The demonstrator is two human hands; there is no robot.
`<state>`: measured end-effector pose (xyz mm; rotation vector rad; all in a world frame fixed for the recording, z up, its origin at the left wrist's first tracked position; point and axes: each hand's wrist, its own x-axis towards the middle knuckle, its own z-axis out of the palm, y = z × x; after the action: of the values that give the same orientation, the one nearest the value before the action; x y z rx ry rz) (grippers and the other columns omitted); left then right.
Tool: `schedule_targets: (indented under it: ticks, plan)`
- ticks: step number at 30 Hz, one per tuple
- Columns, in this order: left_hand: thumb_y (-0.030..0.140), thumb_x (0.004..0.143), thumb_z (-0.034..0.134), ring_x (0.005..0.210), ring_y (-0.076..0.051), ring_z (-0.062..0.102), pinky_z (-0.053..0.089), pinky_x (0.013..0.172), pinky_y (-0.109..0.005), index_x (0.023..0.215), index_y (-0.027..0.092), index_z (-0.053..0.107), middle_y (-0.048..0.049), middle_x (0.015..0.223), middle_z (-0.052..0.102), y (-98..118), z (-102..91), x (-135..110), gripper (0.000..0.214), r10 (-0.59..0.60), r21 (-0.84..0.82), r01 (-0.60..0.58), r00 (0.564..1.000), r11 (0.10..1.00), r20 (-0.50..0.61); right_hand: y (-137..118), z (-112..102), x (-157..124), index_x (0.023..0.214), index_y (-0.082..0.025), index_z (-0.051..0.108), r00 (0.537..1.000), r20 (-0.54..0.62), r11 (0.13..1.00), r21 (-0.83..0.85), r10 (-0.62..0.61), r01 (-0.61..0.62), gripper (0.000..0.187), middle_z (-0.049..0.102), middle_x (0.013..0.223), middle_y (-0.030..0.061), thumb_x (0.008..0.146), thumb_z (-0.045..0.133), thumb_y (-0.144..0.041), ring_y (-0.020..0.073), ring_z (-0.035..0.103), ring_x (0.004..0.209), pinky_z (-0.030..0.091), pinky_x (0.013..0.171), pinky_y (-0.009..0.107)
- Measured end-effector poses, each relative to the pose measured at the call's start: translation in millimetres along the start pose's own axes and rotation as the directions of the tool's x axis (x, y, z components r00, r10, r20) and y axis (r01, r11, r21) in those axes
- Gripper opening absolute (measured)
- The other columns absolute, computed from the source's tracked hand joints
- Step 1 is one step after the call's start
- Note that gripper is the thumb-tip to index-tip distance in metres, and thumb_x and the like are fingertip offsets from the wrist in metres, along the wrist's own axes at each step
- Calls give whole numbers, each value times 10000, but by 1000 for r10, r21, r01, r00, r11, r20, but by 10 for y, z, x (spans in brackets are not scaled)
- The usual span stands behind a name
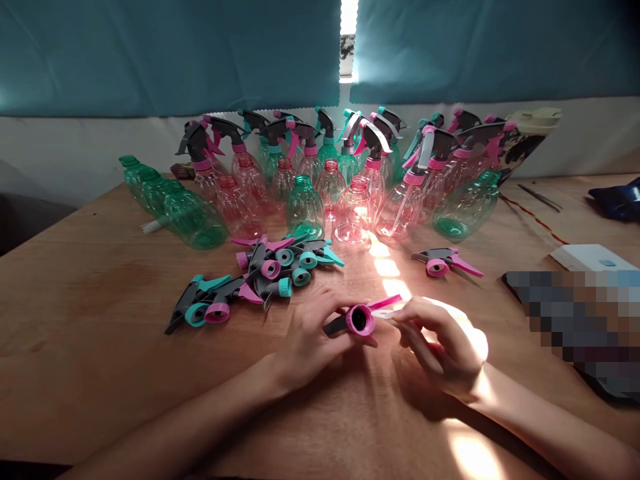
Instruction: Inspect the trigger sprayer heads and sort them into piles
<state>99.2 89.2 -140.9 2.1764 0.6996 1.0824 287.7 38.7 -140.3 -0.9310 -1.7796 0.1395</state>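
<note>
My left hand [313, 337] is closed around a trigger spray head [361, 321] with a grey body, a pink collar and a pink trigger. The collar's dark opening faces me. My right hand [445, 340] pinches a small whitish piece [384, 314] close to the spray head's collar and trigger; its exact kind is hard to make out, and I cannot tell whether it touches the head. Beyond my left hand lies a pile of loose spray heads [271, 269] in grey with pink or teal parts. One more loose spray head [438, 267] rests past my right hand.
Pink and green clear bottles stand across the back, some open like the green bottle [305, 210], others topped with spray heads like the pink bottle [400, 207]. A phone-like dark slab [550, 327], a white box [595, 257] and tweezers [540, 198] lie right on the wooden table [100, 380].
</note>
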Motion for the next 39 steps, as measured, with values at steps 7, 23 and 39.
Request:
schedule_targets:
  ticks: [7, 23, 39]
  plan:
    - [317, 765, 762, 750, -168, 604, 483, 680, -280, 962, 140, 656, -44, 828, 695, 30, 31, -15, 285, 28, -41, -28, 1000, 999, 4, 15, 62, -28, 1006, -213, 574, 995, 89, 999, 0, -44, 45, 171, 717, 756, 34, 899, 513, -93, 155, 688, 637, 545, 576, 263]
    - [317, 806, 724, 763, -174, 562, 456, 719, -307, 1020, 134, 643, -47, 839, 707, -44, -56, 2, 293, 187, 135, -188, 982, 973, 17, 17, 32, -34, 934, -181, 625, 988, 134, 982, 163, 77, -98, 146, 693, 745, 23, 813, 623, -101, 109, 578, 540, 469, 532, 244]
    - [335, 869, 657, 793, -173, 548, 363, 695, -311, 1118, 157, 633, -22, 866, 713, -88, -128, 21, 308, 341, 348, -358, 934, 867, 111, 7, 95, -77, 983, -201, 599, 962, 195, 969, 121, 189, -215, 223, 635, 696, -9, 789, 628, -95, 102, 543, 515, 469, 492, 219]
